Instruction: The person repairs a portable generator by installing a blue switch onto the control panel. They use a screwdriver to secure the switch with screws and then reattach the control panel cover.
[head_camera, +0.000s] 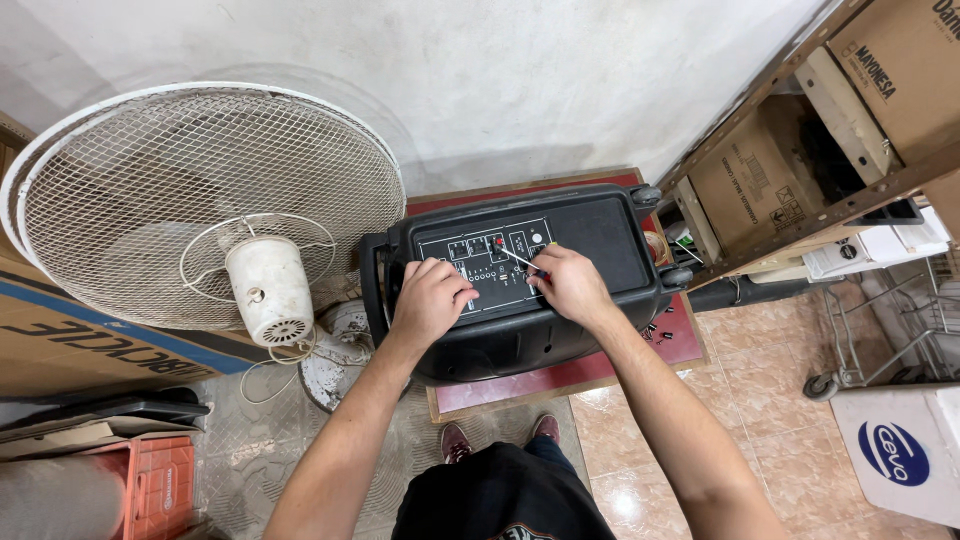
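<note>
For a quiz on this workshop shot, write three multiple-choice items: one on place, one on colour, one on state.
1. Where is the white mesh fan?
A. left of the black plastic speaker cabinet
B. on top of it
C. on the shelf

2. What colour is the mat under the cabinet?
A. green
B. red
C. yellow

3. What is the right hand doing?
A. hanging free
B. pinching a thin pale rod
C. gripping a box

Answers: A, the fan stands to the cabinet's left; B, red shows around its base; B, the rod's tip meets the control panel while the left hand rests on it.
</note>
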